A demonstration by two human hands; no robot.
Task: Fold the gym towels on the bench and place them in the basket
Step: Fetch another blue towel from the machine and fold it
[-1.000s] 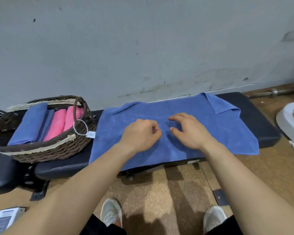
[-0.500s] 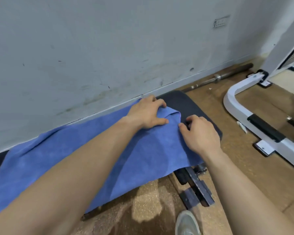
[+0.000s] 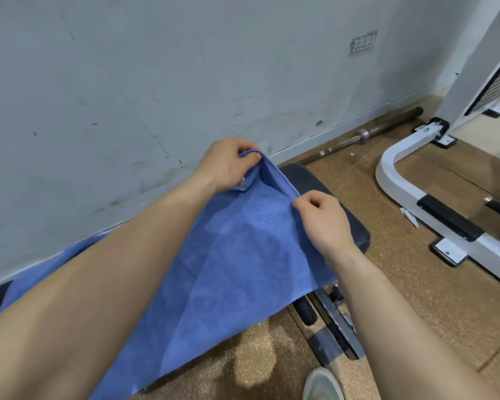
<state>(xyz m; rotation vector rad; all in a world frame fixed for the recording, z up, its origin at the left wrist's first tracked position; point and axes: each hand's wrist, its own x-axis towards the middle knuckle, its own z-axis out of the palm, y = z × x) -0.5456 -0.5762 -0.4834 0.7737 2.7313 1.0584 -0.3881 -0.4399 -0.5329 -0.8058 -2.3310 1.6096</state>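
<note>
A blue towel (image 3: pixel 237 255) lies spread over the black padded bench (image 3: pixel 329 194), its near edge hanging off toward me. My left hand (image 3: pixel 228 166) pinches the towel's far right corner and holds it lifted off the pad. My right hand (image 3: pixel 321 215) pinches the right edge of the towel a little nearer to me, fingers curled round the hem. The cloth between the two hands is raised into a ridge. The basket is out of view.
A grey wall (image 3: pixel 156 82) runs close behind the bench. A barbell bar (image 3: pixel 370 134) lies on the floor along the wall. A white machine frame (image 3: pixel 433 209) stands on the brown floor at the right. The bench's metal foot (image 3: pixel 335 327) and my shoe (image 3: pixel 324 385) are below.
The view swung right from the basket end to the bench's right end. Both hands moved from the towel's middle to its right edge, gripped it and lifted it off the pad.
</note>
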